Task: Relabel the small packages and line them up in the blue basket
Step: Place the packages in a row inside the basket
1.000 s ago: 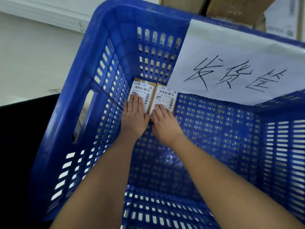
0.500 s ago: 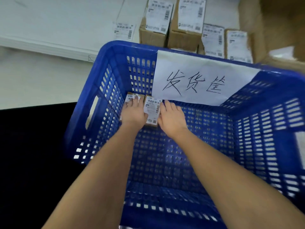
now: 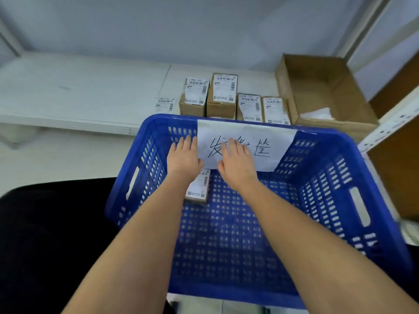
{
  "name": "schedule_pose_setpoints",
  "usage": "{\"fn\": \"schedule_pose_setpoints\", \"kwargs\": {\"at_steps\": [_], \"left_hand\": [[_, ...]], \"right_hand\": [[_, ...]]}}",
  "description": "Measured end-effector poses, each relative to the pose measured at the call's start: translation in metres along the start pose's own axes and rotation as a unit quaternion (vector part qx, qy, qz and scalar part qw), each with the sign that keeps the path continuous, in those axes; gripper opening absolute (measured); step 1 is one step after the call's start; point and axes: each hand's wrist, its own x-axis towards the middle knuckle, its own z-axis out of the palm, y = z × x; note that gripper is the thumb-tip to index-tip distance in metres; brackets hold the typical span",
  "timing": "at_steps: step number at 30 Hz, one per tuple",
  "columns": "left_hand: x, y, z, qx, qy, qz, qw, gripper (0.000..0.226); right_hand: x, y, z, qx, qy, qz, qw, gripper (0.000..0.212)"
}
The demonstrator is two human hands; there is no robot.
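Blue perforated plastic basket (image 3: 317, 200): one small brown cardboard package with white label (image 3: 198, 189) on the floor, far-left corner, long axis near-to-far. Left hand (image 3: 183, 158) and right hand (image 3: 237, 163): fingers straight, empty, raised over it; left nearer. Four labelled cardboard packages (image 3: 223, 96) beyond the far rim.

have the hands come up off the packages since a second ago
Yes. Both the left hand and right hand rose off the package toward the paper sign on the basket's far wall.

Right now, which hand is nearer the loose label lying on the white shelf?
Left. The left hand is over the basket's far-left corner, below and just right of the loose label. The right hand is further right, in front of the paper sign.
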Motion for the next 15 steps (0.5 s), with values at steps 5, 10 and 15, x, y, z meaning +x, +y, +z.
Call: {"fn": "schedule_pose_setpoints", "kwargs": {"at_steps": [5,10,15], "left_hand": [[0.012,0.001,-0.043,0.01,0.052,0.004,0.999,0.065],[0.034,0.005,-0.071,0.005,0.087,0.016,0.996,0.065],[0.062,0.01,-0.081,0.0,0.097,0.019,0.995,0.065]], "right_hand": [[0.016,0.01,-0.033,-0.005,0.036,0.018,0.999,0.057],[0.038,0.018,-0.057,-0.018,0.072,0.03,0.997,0.056],[0.066,0.023,-0.071,-0.018,0.096,0.032,0.995,0.053]]}}
